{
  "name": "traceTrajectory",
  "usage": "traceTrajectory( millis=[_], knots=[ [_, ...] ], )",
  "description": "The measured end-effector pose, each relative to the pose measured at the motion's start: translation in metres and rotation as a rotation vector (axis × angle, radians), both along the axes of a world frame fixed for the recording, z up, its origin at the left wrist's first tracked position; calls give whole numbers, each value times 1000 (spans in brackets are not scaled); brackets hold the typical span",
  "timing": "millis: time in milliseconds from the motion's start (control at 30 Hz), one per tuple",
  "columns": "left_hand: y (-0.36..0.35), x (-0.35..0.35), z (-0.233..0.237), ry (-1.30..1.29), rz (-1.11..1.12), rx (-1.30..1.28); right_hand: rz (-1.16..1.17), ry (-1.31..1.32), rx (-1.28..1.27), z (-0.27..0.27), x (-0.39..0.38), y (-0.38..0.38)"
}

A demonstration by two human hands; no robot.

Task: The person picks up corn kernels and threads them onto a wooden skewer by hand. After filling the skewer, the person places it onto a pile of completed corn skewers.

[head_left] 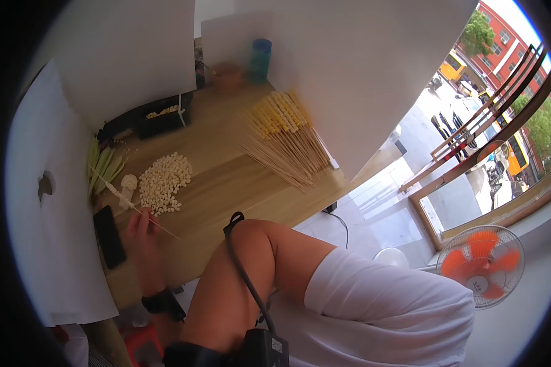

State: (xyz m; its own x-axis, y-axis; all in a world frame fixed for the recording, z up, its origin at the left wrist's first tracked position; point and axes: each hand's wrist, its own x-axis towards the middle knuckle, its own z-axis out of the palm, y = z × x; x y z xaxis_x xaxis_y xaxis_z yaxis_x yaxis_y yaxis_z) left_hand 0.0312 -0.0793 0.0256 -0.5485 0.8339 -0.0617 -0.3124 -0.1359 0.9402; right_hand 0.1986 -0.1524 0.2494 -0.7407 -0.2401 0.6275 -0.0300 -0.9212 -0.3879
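My left hand [142, 227] is at the left of the wooden table, fingers pinched on a thin wooden skewer [159, 226]. Pale kernels, apparently corn [117, 194], are threaded along the skewer's upper part, and its bare end points down to the right. Beside the fingers lies a loose pile of pale kernels [165, 178]. A short whitish piece like a cob [128, 181] rests between pile and skewer. My right arm [242, 269] is bent, its elbow in front of the table edge and its forearm running down out of the picture. The right hand is out of sight.
Filled yellow skewers [280, 114] lie above bare sticks [288, 156] on the table's right. Around the left side are green husks [107, 165], a black phone [109, 237] and a black container [159, 117]. A blue bottle [260, 61] stands behind; a fan [480, 267] is right.
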Motion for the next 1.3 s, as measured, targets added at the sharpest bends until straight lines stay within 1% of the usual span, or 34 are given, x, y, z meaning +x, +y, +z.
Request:
traceTrajectory(
  millis=[67, 200, 267, 333, 400, 467, 500, 567, 700, 767, 867, 1033, 1133, 1200, 1267, 1300],
  knots=[
    [-5, -14, -5, 23, -133, 24, 6, 6, -10, 0, -3, -2],
    [3, -10, -9, 37, -161, 2, -51, -3, -56, -5, 2, 0],
    [6, -1, -2, 48, -70, -11, -92, -15, -61, -8, 8, 4],
    [9, 0, -6, 16, -83, -8, -119, -39, -55, -11, 15, 9],
    [8, -3, 1, 11, -69, -14, -118, -39, -59, -13, 15, 11],
    [5, 1, 13, 68, -105, -42, -113, -29, -78, -13, 13, 10],
    [4, -2, 10, 76, -110, -54, -116, -26, -86, -14, 13, 9],
    [13, -6, 1, 0, -93, -10, -126, -35, -66, -14, 17, 13],
    [18, -2, 3, -9, -75, 7, -122, -72, -4, -13, 26, 18],
    [12, -3, 12, 56, -127, -18, -100, -64, 3, -10, 23, 16],
    [12, -2, 14, 67, -162, 6, -80, -60, 8, -9, 23, 14],
    [19, -4, 9, 111, -162, 16, -31, -123, 105, -9, 29, 22],
    [15, -10, 13, 185, -143, -23, 108, -70, 172, 1, 11, 16],
    [14, -7, 16, 98, -134, 21, 258, 10, 231, 14, -8, 3],
    [13, -10, 12, 109, -140, 23, 107, -20, 360, 11, -8, 37],
    [12, -11, 15, 131, -157, 12, 118, 16, 395, 15, -15, 43]
  ],
)
